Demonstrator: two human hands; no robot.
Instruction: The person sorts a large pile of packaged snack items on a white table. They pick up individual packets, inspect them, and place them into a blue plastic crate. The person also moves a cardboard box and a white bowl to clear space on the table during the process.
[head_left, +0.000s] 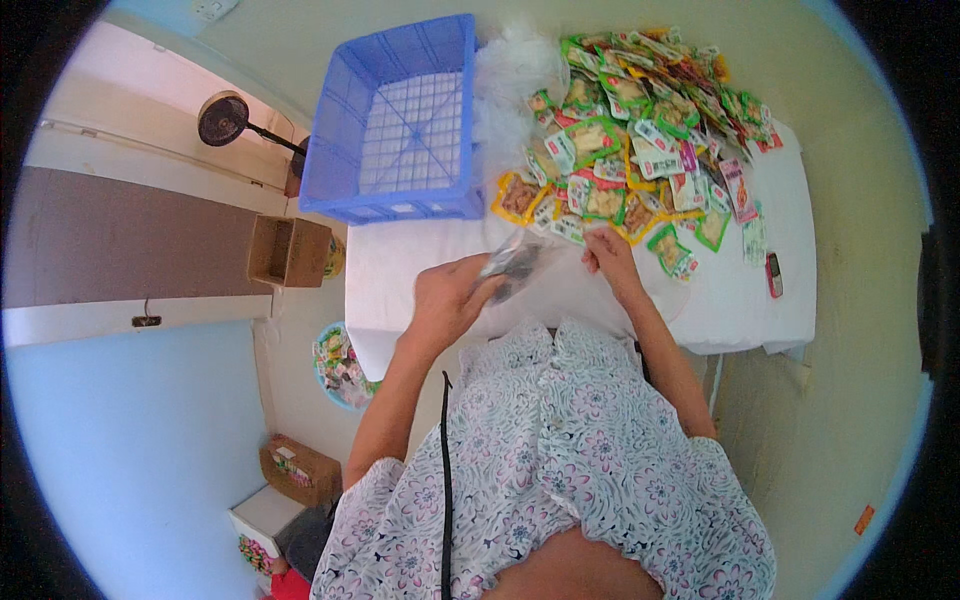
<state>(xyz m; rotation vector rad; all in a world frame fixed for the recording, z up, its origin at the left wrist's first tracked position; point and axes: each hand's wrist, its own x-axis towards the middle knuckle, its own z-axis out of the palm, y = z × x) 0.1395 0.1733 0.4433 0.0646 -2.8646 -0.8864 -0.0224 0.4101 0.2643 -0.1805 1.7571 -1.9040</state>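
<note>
My left hand (448, 298) grips a clear plastic bag (517, 266) above the white-covered table (405, 262); something dark shows in the bag, too blurred to name. To its right, my right hand (609, 259) has its fingers curled near the bag's far side, at the front edge of a heap of small snack packets (596, 142). Whether its fingertips pinch the film or a packet is not plain. Green, yellow and red edges mark the packets. Between the heap and the blue plastic crate (480, 187) lies a pile of clear plastic bags (517, 82).
A mobile phone (774, 275) lies near the table's right edge. Left of the table are a cardboard box (289, 251), a fan (223, 118) and a blue basin (321, 375) of packets. Lower left, another cardboard box (300, 469) stands near a partly visible person in red (289, 583).
</note>
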